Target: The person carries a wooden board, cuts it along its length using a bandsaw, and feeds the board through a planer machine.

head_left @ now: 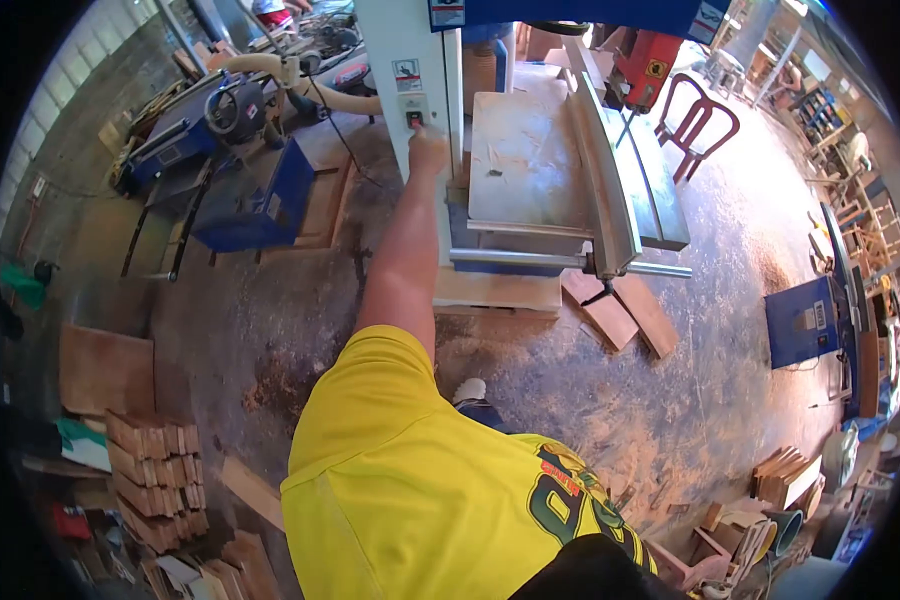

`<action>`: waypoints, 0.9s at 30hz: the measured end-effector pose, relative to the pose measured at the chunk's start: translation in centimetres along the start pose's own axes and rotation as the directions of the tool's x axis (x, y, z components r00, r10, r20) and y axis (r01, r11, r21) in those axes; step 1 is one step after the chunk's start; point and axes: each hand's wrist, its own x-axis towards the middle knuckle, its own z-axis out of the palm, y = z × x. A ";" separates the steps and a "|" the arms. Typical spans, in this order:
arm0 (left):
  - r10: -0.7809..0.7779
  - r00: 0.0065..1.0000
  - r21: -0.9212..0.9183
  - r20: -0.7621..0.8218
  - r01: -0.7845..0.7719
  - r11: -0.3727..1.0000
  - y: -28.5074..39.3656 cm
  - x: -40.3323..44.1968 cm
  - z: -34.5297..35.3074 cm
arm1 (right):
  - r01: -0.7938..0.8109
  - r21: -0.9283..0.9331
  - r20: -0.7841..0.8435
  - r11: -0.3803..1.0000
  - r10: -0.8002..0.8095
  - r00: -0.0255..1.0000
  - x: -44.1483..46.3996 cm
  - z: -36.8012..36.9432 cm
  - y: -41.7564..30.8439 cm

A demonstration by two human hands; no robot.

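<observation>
My left arm reaches forward to the white column (pixel 390 70) of a large band saw. My left hand (pixel 427 152) is at the small dark switch (pixel 415 118) on that column, one finger extended onto it and the others seemingly curled in. It holds nothing that I can see. Above the switch is a warning label (pixel 407 75). Right of the hand lies the saw's table, covered by a pale, dusty board (pixel 525 165) beside a long fence (pixel 610 180). A red guard (pixel 646 68) hangs over the table's far side. My right hand is out of view.
A blue machine (pixel 255 200) with a handwheel stands left. Planks (pixel 625 312) lie on the floor before the saw. Stacked wood (pixel 155 465) sits lower left, more pieces lower right. A red chair frame (pixel 697 125) stands behind; a blue machine (pixel 805 322) is right. Sawdust covers the floor.
</observation>
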 end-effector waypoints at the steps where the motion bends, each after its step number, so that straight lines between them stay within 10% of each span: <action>1: -0.035 0.999 -0.044 0.027 0.036 0.998 -0.6 0.7 0.5 | -0.035 0.011 -0.004 0.999 0.035 0.999 -0.2 0.6 0.0; 12: -0.060 0.998 -0.124 0.026 0.063 0.990 -3.0 0.9 3.5 | -0.191 0.167 -0.105 0.967 0.210 0.972 -5.1 7.4 2.4; 16: 0.265 0.954 0.000 0.141 -0.268 0.963 -4.5 -3.2 2.5 | -0.407 0.413 -0.097 0.815 0.484 0.870 -8.9 9.1 3.3; 19: 0.565 0.688 -0.125 0.455 -0.579 0.805 -2.0 -13.8 -1.1 | -0.543 0.194 -0.163 0.817 0.573 0.803 -10.4 17.5 11.3; 22: 0.493 0.361 -0.322 0.791 -0.440 0.838 -1.4 -25.7 -1.1 | -0.694 0.337 -0.022 0.636 0.742 0.670 -15.2 16.6 7.2; 23: 0.490 0.205 -0.347 0.848 -0.485 0.803 -0.5 -29.2 -0.6 | -0.656 0.133 0.028 0.743 0.659 0.751 -16.0 20.5 9.9; 26: 0.446 -0.240 -0.499 0.862 -0.556 0.665 0.6 -36.5 2.9 | -0.768 0.397 -0.200 0.502 0.864 0.461 -19.3 23.7 7.3; 27: 0.459 -0.355 -0.581 0.814 -0.476 0.660 -1.2 -37.4 5.6 | -0.746 0.642 0.036 0.177 0.965 0.260 -20.4 21.3 5.0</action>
